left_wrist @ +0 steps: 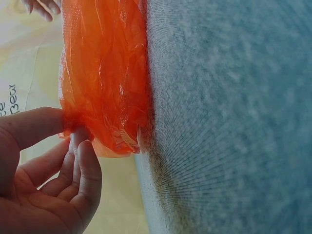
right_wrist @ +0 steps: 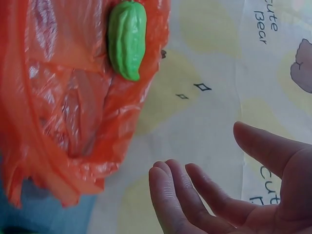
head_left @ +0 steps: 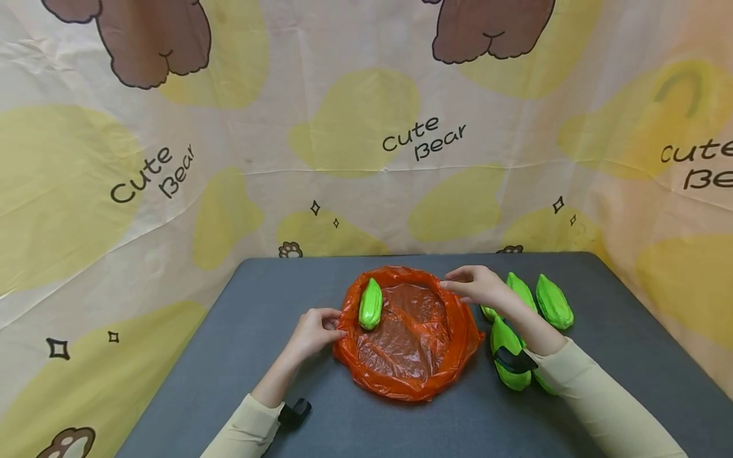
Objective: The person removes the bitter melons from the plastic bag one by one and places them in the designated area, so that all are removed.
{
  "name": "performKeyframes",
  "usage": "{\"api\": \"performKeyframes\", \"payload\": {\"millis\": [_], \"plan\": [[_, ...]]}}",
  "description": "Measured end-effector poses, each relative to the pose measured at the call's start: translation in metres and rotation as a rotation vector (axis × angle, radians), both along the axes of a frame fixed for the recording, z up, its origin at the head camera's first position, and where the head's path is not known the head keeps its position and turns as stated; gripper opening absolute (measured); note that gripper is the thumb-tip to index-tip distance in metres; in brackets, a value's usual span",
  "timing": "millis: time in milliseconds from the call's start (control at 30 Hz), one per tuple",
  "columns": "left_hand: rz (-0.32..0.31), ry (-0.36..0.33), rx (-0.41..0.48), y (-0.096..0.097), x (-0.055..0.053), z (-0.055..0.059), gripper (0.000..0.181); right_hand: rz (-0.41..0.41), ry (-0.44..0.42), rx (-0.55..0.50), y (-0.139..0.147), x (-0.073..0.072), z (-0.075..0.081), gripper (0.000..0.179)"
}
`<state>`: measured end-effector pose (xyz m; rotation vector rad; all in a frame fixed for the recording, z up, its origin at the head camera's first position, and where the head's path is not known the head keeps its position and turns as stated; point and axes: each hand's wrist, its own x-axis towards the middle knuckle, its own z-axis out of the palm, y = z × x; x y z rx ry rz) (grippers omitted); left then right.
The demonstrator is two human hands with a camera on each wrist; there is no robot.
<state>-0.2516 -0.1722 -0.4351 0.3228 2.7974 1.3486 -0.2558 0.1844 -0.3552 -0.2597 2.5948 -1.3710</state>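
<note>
An orange plastic bag (head_left: 409, 388) stands on the table with its mouth spread into a round, rolled rim. Inside the left part of the opening lies a glossy green ribbed, pod-shaped toy fruit (head_left: 371, 305), also seen in the right wrist view (right_wrist: 127, 41). My left hand (head_left: 315, 331) pinches the left side of the bag's rim between thumb and fingers; the left wrist view shows the fingertips at the plastic. Over the rim's right side hovers my right hand (head_left: 480, 286). Its fingers are spread from the thumb in the right wrist view, with nothing between them.
More green ribbed toy fruits (head_left: 554, 302) lie to the right of the bag, partly hidden by my right forearm. The grey table (head_left: 229, 356) reaches back to a cloth backdrop (head_left: 355, 127) printed with bears. Black straps (head_left: 294, 413) sit at both wrists.
</note>
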Motion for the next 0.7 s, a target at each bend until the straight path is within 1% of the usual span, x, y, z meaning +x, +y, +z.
{"api": "performKeyframes", "payload": {"millis": [267, 500, 700], "plan": [[0.001, 0.003, 0.003, 0.0, 0.002, 0.001, 0.031, -0.026, -0.018, -0.009, -0.024, -0.01, -0.005, 0.05], [0.005, 0.007, 0.003, 0.0, 0.002, 0.0, 0.031, -0.028, -0.009, -0.007, -0.045, -0.019, -0.011, 0.049], [0.003, 0.014, 0.003, 0.0, 0.002, 0.0, 0.031, -0.038, -0.053, -0.021, -0.063, -0.029, -0.021, 0.05]]}}
